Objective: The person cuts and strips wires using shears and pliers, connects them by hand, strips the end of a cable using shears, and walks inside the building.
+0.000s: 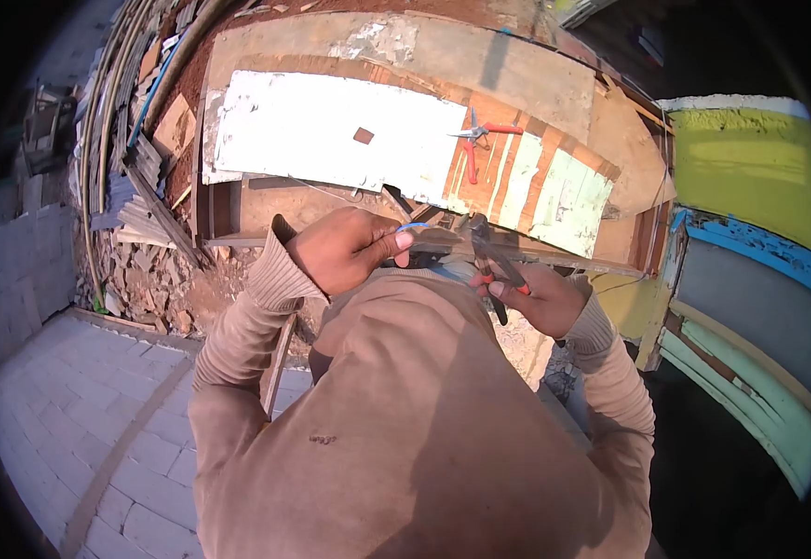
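Blue strand in one hand, pliers in the other

Here we are, both hands out in front of my chest, at the near edge of the table [527,70]. My left hand [354,247] has a thin blue strand [412,225] pinched between thumb and finger, its visible end pointing across at my right hand [547,300], which is wrapped round the pliers [510,270]. I'd call this step working the strand with the pliers, though I can't tell whether their jaws touch it. The next move, as I judge it, calls for a firm pinch on the left and a careful lining-up of the pliers on the right, thumb well clear of the bite.

Now the pose! Elbows bent and out to the sides, forearms angling inward. Left hand knuckles up, thumb reaching toward the right; right hand a little nearer my body, thumb along a handle, the tool's head tipped up and away from me. Just beyond both hands lies the white panel [312,130], and past my right hand the red-handled cutters [482,132] rest, blades spread, nobody gripping them.
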